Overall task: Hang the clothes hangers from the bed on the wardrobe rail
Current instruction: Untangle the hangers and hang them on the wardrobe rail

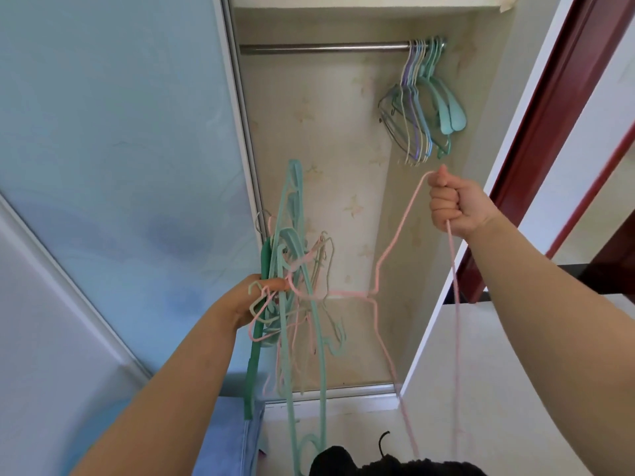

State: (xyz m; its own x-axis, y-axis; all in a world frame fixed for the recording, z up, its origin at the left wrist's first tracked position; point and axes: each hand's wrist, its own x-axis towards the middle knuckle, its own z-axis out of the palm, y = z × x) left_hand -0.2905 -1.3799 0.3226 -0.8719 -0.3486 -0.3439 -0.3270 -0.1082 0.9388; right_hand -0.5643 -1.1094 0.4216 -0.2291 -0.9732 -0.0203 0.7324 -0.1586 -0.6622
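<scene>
While the left hand grips a tangled bundle of hangers, the right hand is fisted round a pink hanger snagged in that bundle, below hung hangers on the wardrobe rail above it.

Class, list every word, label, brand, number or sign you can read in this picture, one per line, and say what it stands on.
None: no readable text shows anywhere.
The hangers on the rail and the bundle in the left hand bear no print.
</scene>
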